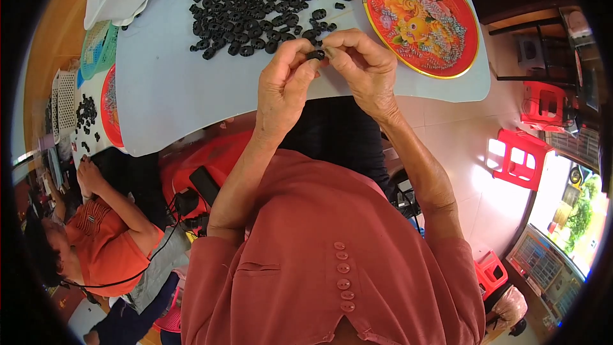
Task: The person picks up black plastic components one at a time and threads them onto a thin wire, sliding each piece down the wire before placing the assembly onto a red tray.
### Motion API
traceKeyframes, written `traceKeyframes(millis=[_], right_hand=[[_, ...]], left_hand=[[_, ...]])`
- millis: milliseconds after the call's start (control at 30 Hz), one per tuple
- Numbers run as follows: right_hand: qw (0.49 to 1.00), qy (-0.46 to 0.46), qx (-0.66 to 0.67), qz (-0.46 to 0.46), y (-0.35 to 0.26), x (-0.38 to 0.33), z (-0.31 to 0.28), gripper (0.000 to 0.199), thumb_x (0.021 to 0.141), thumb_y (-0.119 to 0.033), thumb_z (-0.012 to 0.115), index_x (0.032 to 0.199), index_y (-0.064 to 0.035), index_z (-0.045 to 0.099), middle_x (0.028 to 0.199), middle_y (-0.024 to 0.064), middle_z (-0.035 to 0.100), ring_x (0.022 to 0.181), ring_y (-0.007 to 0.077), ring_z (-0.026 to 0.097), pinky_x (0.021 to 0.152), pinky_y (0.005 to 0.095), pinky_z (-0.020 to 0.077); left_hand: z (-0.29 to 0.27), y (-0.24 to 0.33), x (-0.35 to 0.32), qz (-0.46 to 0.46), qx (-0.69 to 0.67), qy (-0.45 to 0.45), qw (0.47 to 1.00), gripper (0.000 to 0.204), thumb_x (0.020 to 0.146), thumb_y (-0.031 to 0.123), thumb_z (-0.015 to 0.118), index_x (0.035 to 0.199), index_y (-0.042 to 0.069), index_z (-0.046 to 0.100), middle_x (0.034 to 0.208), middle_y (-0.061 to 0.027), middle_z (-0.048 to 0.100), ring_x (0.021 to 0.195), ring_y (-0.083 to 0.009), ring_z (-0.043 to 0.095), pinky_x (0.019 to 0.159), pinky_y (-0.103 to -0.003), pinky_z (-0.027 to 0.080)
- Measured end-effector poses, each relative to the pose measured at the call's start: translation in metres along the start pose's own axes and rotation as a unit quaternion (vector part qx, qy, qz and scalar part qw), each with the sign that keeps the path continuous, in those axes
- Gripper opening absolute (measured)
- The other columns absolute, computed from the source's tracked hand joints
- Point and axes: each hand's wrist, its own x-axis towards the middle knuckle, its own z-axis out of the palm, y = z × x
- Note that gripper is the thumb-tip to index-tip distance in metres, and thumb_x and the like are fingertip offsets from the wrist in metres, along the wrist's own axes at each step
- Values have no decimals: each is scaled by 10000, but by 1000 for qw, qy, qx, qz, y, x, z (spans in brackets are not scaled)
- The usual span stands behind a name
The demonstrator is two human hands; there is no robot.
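Pale blue-grey tabletop point(185, 83) carried a loose heap of black pieces point(246, 9) toward its far edge. Red, gold-rimmed floral tray point(469, 33) lay at its right end. Over the near edge, the left hand point(285, 86) pinched one small black piece point(316, 55) between thumb and forefinger. The right hand point(369, 73) held thumb and forefinger tips close together at that piece's right end; whether they gripped it could not be told.

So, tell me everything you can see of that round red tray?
The red tray has a gold-coloured rim and a floral print in orange, yellow and pink. Shiny, perhaps metal or plastic, it lies face up on the pale table, small silvery bits scattered on it. The right hand overlaps its edge in view; whether they touch is unclear.
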Motion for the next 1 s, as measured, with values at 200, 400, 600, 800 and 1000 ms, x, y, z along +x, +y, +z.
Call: traceKeyframes(millis=[200, 400, 600, 800, 1000], right_hand=[[995, -35, -86, -41, -3, 0, 0, 132, 859, 62, 617, 979, 28, 662, 967, 81, 643, 830, 104, 606, 730, 232, 512], [996, -22, -74, -38, 0, 0, 1, 146, 849, 58, 628, 983, 20, 671, 986, 95, 650, 788, 104, 604, 715, 235, 511], [998, -33, -55, -15, -4, 1, 3, 138, 900, 28, 594, 1024, 25, 654, 976, 80, 643, 791, 97, 591, 721, 232, 509], [999, 4, 10, 33, -2, 2, -2, 150, 941, -16, 567, 1067, 35, 631, 968, 70, 636, 795, 88, 577, 724, 235, 506], [983, -41, -161, -73, -6, 1, 5, 157, 839, 24, 619, 985, 1, 671, 915, 112, 649, 727, 125, 627, 655, 244, 513]], left_hand=[[-2, -10, -4, -1, -14, 4, 1000, 221, 918, -5, 507, 1136, -32, 532, 972, -64, 610, 822, -117, 577, 771, -255, 476], [-1, -5, -1, -14, -26, 12, 999, 197, 904, 41, 558, 1092, -14, 535, 841, -38, 595, 719, -75, 536, 659, -226, 469], [-3, -4, 1, -9, -36, 11, 999, 201, 911, 69, 561, 1095, -8, 535, 818, -38, 597, 714, -82, 540, 654, -231, 469], [-2, -5, 0, 15, -36, 18, 999, 209, 926, 42, 546, 1130, 2, 525, 859, -53, 623, 744, -85, 560, 686, -234, 482], [0, -7, -1, 16, -30, 25, 999, 186, 912, -8, 537, 1099, -10, 530, 832, -22, 579, 735, -56, 513, 657, -207, 446]])
